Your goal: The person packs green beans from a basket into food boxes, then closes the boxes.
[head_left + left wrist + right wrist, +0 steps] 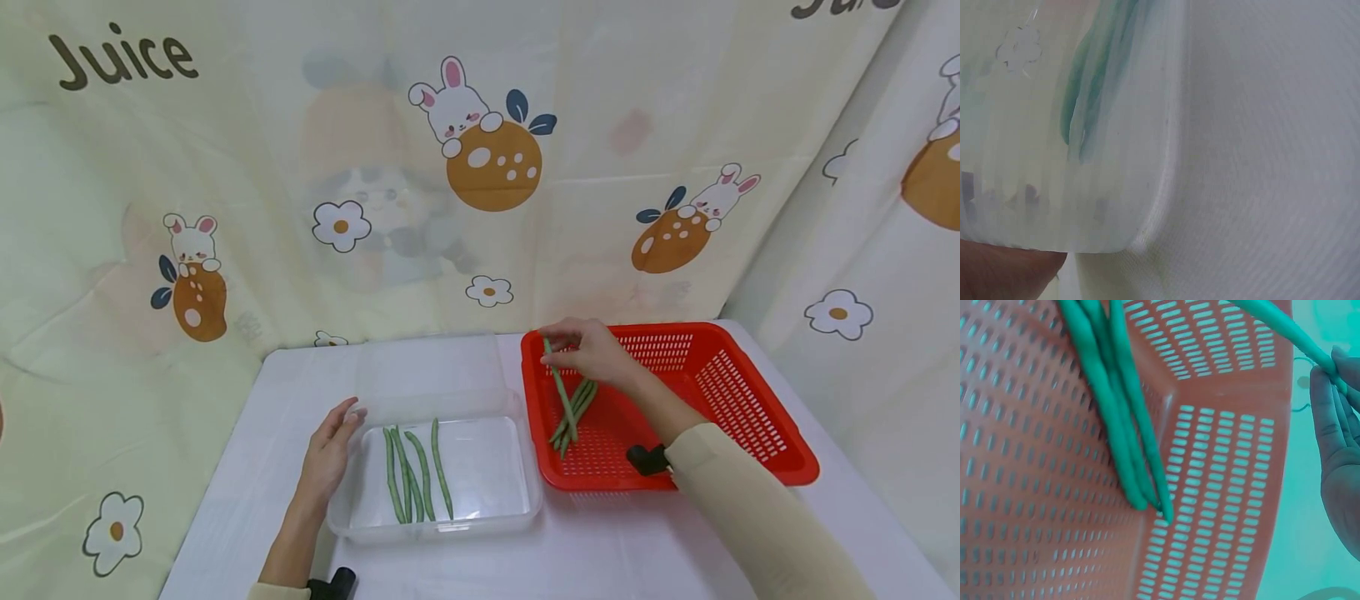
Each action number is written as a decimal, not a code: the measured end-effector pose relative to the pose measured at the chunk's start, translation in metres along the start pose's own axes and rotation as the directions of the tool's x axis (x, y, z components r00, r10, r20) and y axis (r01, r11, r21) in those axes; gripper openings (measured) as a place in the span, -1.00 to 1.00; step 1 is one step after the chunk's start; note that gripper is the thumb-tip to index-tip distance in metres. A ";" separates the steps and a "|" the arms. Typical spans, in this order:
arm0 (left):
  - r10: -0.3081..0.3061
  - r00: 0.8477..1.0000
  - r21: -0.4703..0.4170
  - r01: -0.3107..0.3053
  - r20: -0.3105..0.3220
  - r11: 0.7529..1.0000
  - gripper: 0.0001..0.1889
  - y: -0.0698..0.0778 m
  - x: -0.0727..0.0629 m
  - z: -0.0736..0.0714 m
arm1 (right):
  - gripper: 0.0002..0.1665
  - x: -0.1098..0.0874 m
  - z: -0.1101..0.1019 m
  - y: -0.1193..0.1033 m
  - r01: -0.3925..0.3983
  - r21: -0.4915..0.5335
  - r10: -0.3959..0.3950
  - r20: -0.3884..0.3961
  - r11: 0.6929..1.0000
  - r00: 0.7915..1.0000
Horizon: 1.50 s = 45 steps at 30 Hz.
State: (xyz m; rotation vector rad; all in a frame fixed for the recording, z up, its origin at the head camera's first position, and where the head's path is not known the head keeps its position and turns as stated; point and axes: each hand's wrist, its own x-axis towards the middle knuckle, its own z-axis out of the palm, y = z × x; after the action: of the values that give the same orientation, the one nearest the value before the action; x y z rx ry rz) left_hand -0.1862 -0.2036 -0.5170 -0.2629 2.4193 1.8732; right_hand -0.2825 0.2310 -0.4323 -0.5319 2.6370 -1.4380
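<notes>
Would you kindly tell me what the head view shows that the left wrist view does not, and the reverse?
Only the head view shows the red basket, the loose beans in it, the right hand pinching one bean, and the rabbits printed on the backdrop.

Only the left wrist view looks closely through the side of the clear box, where the box beans look blurred.

Both share the box, its beans, the left hand at its edge, a printed flower and the white table.
</notes>
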 end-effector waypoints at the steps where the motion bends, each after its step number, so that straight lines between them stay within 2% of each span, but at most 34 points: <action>1: -0.001 1.000 0.000 0.001 0.001 1.000 -0.47 0.000 0.000 0.000 | -0.44 0.000 0.001 -0.002 0.008 0.007 -0.008 0.000 1.000 1.000; 6: -0.005 1.000 0.001 0.005 0.006 1.000 -0.48 -0.001 0.000 0.000 | -0.45 0.001 0.006 -0.011 0.015 0.041 -0.016 0.006 0.999 1.000; 11: -0.007 1.000 -0.001 0.007 0.005 1.000 -0.48 -0.001 0.001 0.000 | -0.45 0.003 0.010 -0.021 0.009 0.033 -0.010 0.014 0.999 1.000; 16: -0.007 1.000 -0.005 0.008 0.007 1.000 -0.48 -0.001 0.001 0.000 | -0.46 0.007 0.014 -0.031 0.055 0.028 -0.055 0.013 0.998 0.998; 22: -0.005 1.000 0.004 0.005 0.003 1.000 -0.47 0.001 0.001 -0.001 | -0.48 0.012 0.023 -0.044 0.072 0.042 -0.072 0.020 0.997 0.997; 32: -0.007 1.000 -0.020 0.007 0.010 1.000 -0.48 -0.002 0.002 0.000 | -0.47 0.025 0.043 -0.064 0.123 0.106 -0.128 0.041 0.987 0.991; 45: -0.010 1.000 -0.006 0.010 0.006 1.000 -0.47 -0.001 0.001 -0.001 | -0.49 0.029 0.059 -0.073 0.148 0.146 -0.155 0.043 0.978 0.987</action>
State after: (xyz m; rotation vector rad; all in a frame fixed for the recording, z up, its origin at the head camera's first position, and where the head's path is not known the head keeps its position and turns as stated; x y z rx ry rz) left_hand -0.1868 -0.2046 -0.5183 -0.2698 2.4041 1.8750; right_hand -0.2768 0.1380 -0.4017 -0.7586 2.4758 -1.6143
